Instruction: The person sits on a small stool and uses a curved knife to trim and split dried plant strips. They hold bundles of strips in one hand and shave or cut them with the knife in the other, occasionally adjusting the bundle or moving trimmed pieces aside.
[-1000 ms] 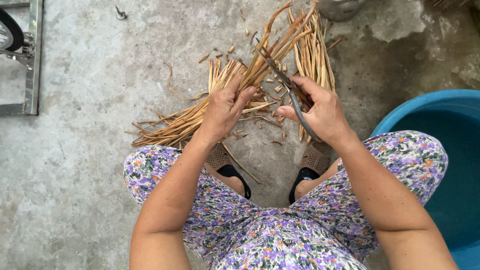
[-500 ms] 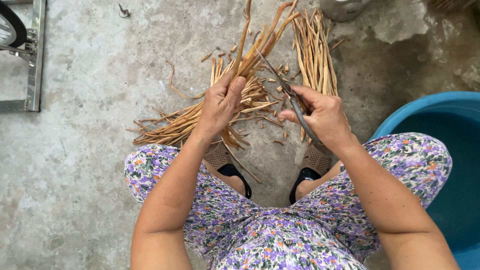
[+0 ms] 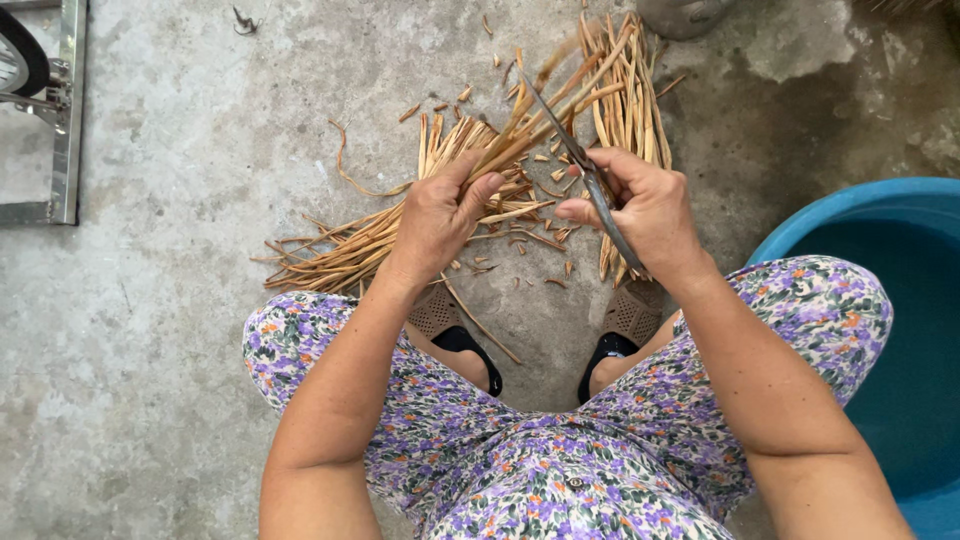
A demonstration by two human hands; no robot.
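My left hand [image 3: 437, 212] grips a tan, dried plant stalk [image 3: 560, 95] that slants up and to the right. My right hand [image 3: 640, 205] holds a thin dark knife [image 3: 578, 160] whose blade lies against that stalk. Beneath both hands, a pile of similar dried stalks [image 3: 370, 240] fans out over the concrete floor, and a second bundle of stalks [image 3: 630, 110] lies behind my right hand. Small tan shavings [image 3: 520, 265] are scattered between the piles.
A blue plastic tub [image 3: 900, 330] stands at my right. A metal frame with a wheel [image 3: 50, 110] is at the far left. My knees in flowered fabric and my sandalled feet [image 3: 440, 315] are below the hands. A grey pot base [image 3: 685, 15] shows at top.
The held stalk has swung to a lower slant, and the knife blade has slid further up along it. Both hands stayed nearly in place.
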